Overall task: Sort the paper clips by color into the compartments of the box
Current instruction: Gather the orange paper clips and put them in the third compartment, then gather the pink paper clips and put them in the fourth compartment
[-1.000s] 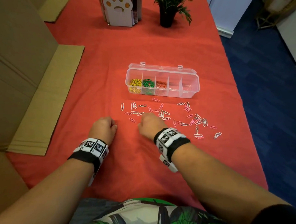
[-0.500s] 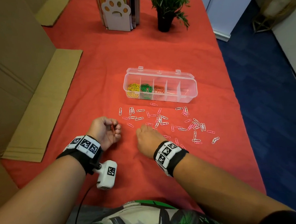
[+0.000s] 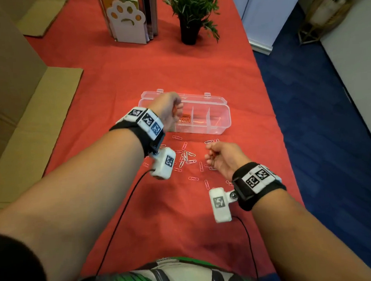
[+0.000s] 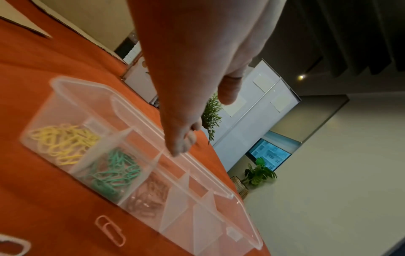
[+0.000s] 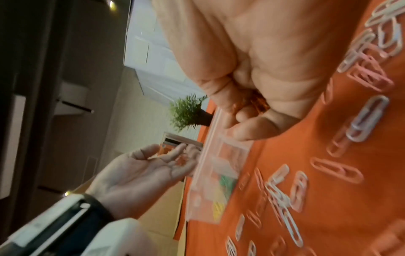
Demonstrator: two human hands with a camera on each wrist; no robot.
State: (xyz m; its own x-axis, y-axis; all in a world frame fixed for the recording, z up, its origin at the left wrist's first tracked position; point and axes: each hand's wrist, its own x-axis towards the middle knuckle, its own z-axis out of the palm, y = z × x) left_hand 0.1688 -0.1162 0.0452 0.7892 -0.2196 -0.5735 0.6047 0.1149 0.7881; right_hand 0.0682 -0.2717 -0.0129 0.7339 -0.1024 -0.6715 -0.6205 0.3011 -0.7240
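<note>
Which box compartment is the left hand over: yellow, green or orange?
The orange one, third from the yellow end; the left hand hovers above it.

Head cam looks forward and down from above onto the worktop (image 3: pixel 113 90), w/ both forearms in frame. Left wrist cam sits close over the box (image 4: pixel 65 97), tilted, facing out to the room; right wrist cam is low, rolled sideways. All three share the box.

1. We see a table (image 3: pixel 113 90) under a red cloth.
2. The clear box (image 3: pixel 219 119) sits mid-table.
3. Pink and white paper clips (image 3: pixel 189 157) lie scattered just nearer.
4. Far: a potted plant (image 3: pixel 192 17), a paw-print book stand (image 3: pixel 129 23).
</note>
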